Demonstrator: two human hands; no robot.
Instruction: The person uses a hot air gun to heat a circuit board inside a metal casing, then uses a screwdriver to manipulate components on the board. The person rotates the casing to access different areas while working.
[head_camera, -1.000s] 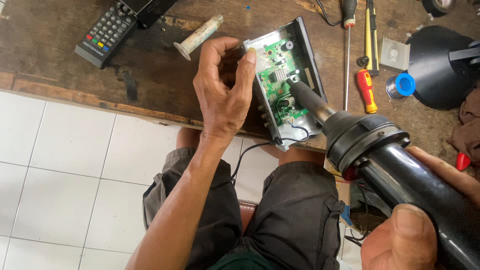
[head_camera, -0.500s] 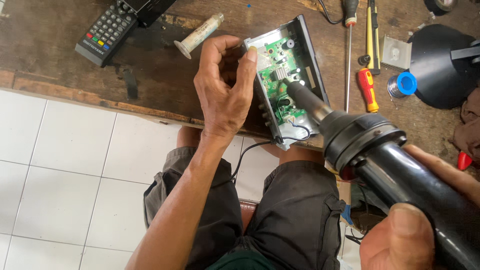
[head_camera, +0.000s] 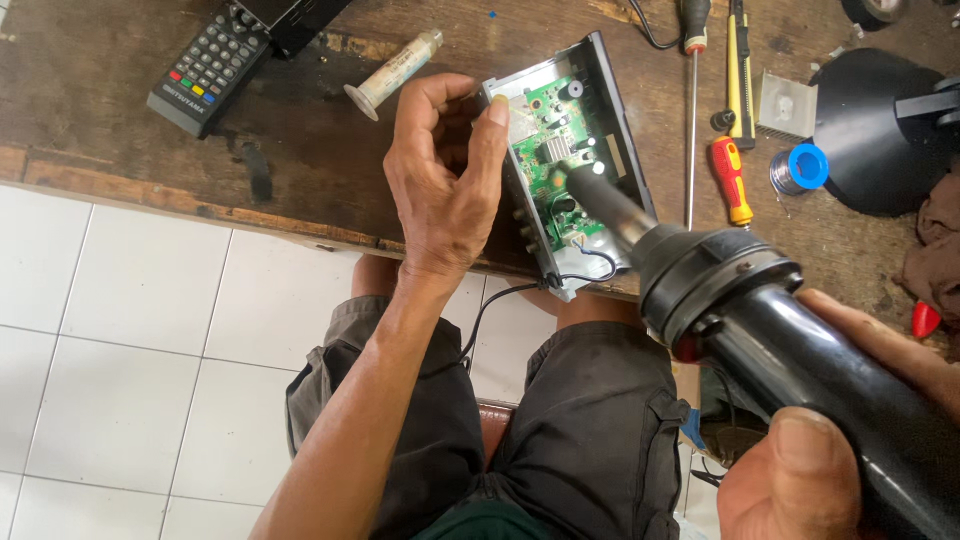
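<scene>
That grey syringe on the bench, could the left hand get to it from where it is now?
Probably yes. The syringe lies on bare wood just beyond the left hand, with nothing between them. But that hand's fingers are on the edge of the open device case, so it would have to let go first.

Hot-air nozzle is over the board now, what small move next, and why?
Probably keep the nozzle steady above the board: its tip already sits over the green board's middle, the left hand steadies the case, and the right hand grips the gun.
</scene>
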